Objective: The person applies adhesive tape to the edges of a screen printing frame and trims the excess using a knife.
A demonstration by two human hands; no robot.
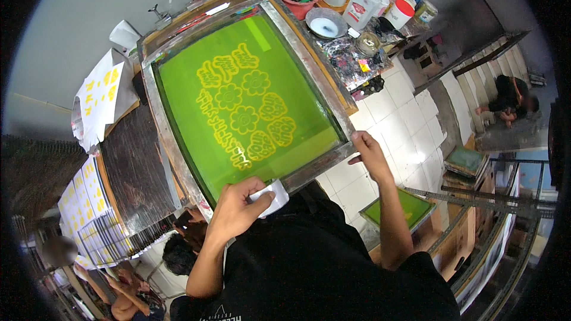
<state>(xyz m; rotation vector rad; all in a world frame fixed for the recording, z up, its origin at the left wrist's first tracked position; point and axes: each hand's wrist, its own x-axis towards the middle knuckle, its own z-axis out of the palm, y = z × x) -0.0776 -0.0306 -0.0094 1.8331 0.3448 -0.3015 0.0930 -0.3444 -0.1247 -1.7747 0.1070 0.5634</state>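
A large screen-printing frame (309,163) with a green mesh (196,113) lies tilted in front of me. Yellow outlined flowers and lettering show on the mesh. At its near edge, my left hand (238,208) is closed round a small white object (275,197) with a rounded, glossy side; its exact kind is unclear. My right hand (372,154) pinches the near right corner of the frame between thumb and fingers.
Beyond the frame, a table carries a pink basin (298,6), a grey bowl (326,24), a white jug (361,9) and several jars. Printed sheets (98,98) lie on the left. A green screen (401,208) stands low at right. People sit at lower left and far right.
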